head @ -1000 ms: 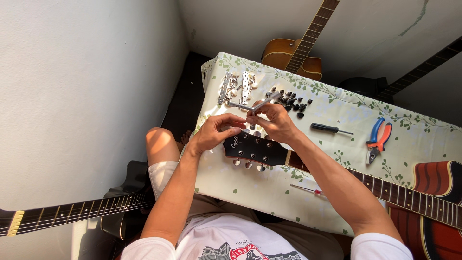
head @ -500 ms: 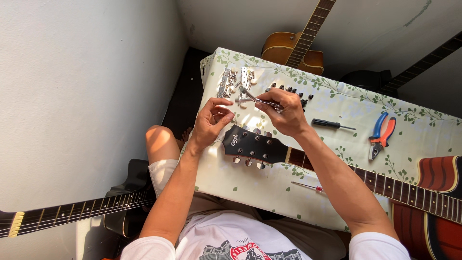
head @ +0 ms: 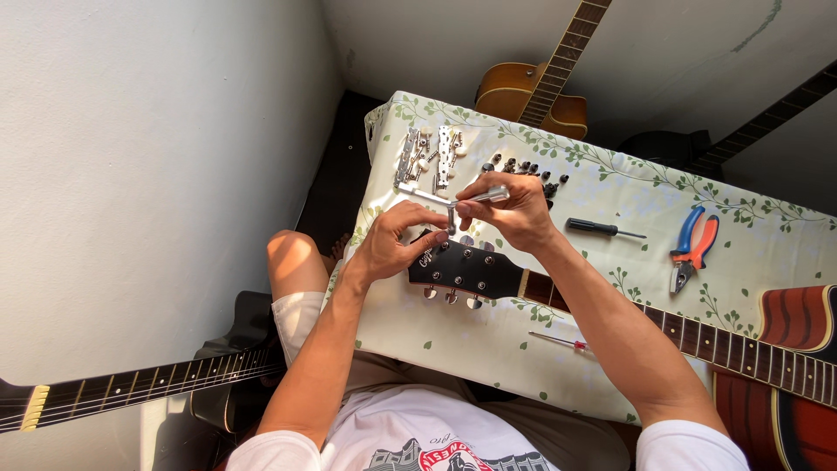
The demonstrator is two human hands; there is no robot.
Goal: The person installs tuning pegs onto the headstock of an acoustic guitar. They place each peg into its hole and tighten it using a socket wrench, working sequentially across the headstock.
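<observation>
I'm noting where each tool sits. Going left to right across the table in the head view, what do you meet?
Strips of tuning machines → black headstock → small red-handled screwdriver → black-handled screwdriver → blue and orange pliers → red guitar body.

Strong daylight falls across the scene, apparently from the upper right, and leaves the tabletop (head: 488, 340) bright, its pale cloth close to washed out around the pliers (head: 690, 249). The hands (head: 462, 228) are warmly lit and throw short, hard shadows onto the headstock (head: 471, 270), whose dark face shows small glints on its metal pegs. The knee (head: 292, 257) glows orange in a sunlit patch. The left wall sits in even, cooler shade, and the floor gap beside it is nearly black. Focus is sharp throughout, with no motion blur. The wide lens bends straight lines toward the frame edges.
</observation>
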